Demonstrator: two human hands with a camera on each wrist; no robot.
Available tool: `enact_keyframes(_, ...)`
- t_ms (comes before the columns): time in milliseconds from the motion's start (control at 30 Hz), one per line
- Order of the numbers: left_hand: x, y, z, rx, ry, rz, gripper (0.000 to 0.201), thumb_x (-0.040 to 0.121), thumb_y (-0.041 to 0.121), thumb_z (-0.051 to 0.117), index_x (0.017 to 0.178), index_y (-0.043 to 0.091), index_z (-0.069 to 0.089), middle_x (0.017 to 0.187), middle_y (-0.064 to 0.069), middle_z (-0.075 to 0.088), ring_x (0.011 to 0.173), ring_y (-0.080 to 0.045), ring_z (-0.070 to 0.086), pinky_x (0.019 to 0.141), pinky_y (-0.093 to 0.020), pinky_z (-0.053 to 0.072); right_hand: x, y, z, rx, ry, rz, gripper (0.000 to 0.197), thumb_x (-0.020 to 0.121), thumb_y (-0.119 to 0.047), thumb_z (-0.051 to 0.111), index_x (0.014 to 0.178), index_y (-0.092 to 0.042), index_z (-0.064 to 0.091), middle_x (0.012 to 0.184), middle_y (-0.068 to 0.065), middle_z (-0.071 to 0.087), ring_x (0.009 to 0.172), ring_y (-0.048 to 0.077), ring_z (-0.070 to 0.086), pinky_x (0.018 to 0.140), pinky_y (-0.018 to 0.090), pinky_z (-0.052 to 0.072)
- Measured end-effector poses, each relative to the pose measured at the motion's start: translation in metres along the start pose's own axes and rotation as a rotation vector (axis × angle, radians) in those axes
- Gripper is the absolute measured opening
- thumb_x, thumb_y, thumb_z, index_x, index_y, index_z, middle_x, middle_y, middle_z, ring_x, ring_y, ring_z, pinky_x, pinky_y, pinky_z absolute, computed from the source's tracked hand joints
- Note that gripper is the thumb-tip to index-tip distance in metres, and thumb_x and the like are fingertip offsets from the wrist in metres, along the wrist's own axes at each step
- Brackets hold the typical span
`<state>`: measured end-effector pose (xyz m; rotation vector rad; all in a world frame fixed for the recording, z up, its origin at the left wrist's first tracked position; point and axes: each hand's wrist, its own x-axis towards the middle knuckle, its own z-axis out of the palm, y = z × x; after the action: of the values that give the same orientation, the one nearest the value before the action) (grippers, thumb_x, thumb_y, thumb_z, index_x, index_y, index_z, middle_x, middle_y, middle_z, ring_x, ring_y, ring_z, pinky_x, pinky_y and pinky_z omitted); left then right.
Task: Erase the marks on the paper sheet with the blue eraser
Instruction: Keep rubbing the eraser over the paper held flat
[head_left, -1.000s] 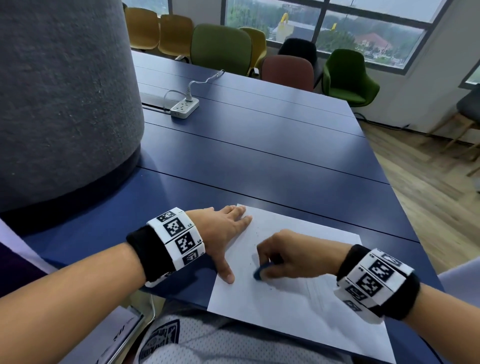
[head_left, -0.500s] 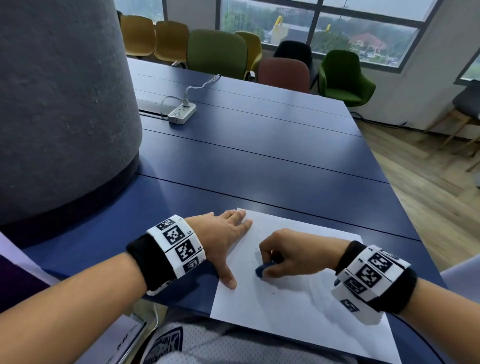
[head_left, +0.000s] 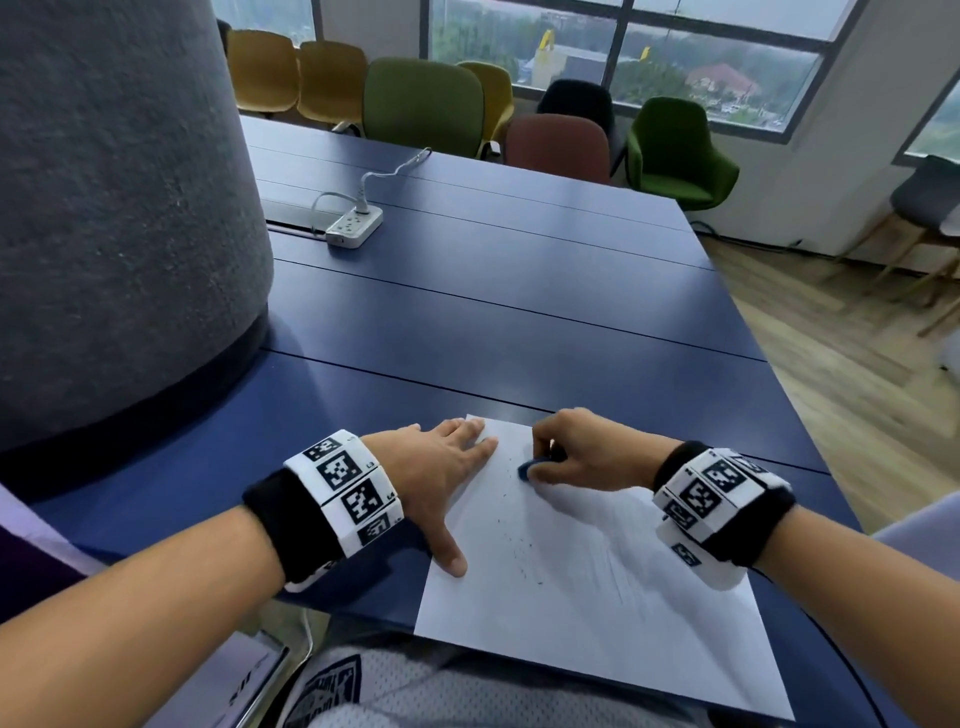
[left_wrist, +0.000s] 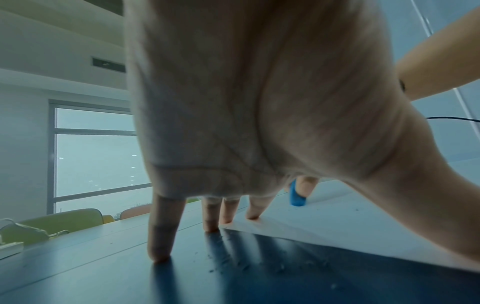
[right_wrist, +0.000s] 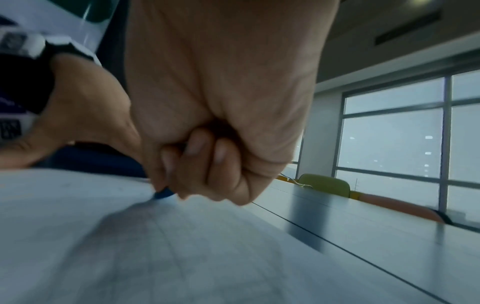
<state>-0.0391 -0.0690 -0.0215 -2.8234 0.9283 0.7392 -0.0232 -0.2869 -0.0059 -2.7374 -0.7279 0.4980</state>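
**Q:** ok so going left to right, what's around the paper sheet?

**A:** Far left of the sheet there's a big grey fabric-covered column standing on the blue table. Up past the sheet's far-left side sits a white power strip with a cable plugged in. Then the left hand lies flat over the sheet's left edge, fingers straight and spread. The thumb is down on the sheet near its left edge, and the left wrist view shows the index fingertip on the sheet's corner area while the little finger lands on bare table beside it. So that hand holds nothing and just presses the sheet down.

**Q:** and the blue eraser?

**A:** It's on the sheet, near its far edge, just right of the left hand's fingertips. The right hand has it: the grip is curled tight, pinching the eraser between thumb and fingers. Only the lower tip pokes out below the grip, and that tip touches the sheet. The right wrist view is blurry, but you can see the same blue tip under the curled fingers.

**Q:** anything on the sheet itself?

**A:** Dark eraser crumbs are scattered on the near side of the eraser, plus faint grey smudged marks toward the sheet's middle. A few crumbs also lie on the table off the sheet's left edge.
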Motion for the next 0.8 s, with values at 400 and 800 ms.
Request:
enact_keyframes(400,0.0,0.0,0.0,-0.001,-0.004,-0.005,0.142,0.058,0.073,0.078,0.156,0.022,-0.011,0.164,0.001,-0.017,0.15,-0.014,-0.013,0.121,-0.052,0.01,-0.006,-0.002,0.004,-0.21,0.046,-0.008,0.021,0.092,-0.035,0.059,0.084,-0.022,0.046,0.073,-0.009,0.05,0.066,0.019,0.05,0.06,0.028,0.037)
enact_keyframes(800,0.0,0.002,-0.003,0.008,-0.015,-0.013,0.142,0.058,0.072,0.078,0.156,0.021,-0.011,0.164,0.001,-0.016,0.15,-0.014,-0.012,0.121,-0.052,0.012,-0.022,-0.014,0.005,-0.037,-0.196,-0.114,0.023,0.088,-0.033,0.068,0.075,-0.025,0.051,0.061,-0.012,0.048,0.053,0.002,0.046,0.05,0.015,0.033)
